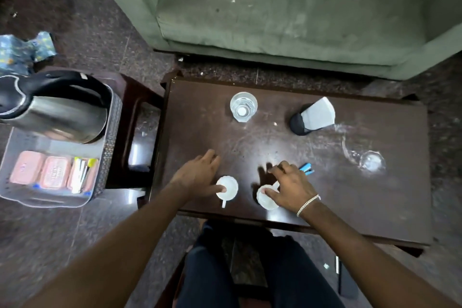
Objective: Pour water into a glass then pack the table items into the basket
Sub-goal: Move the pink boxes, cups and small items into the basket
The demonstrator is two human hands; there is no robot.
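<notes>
Two white cups stand near the front edge of the dark table [287, 142]. My left hand [200, 175] rests on the left cup [228, 189], thumb inside its rim. My right hand [290, 187] grips the right cup [266, 199] at its rim. A glass of water [243, 106] stands at the back middle. An empty glass [370, 160] lies on its side at the right. A grey basket [105, 147] sits on a stool at the left, holding a steel kettle [55, 110], pink boxes [41, 172] and sachets.
A black holder with white napkins [312, 117] stands at the back right of the table. A small blue object [307, 168] lies just beyond my right hand. A green sofa [287, 7] is behind the table. My legs are below the front edge.
</notes>
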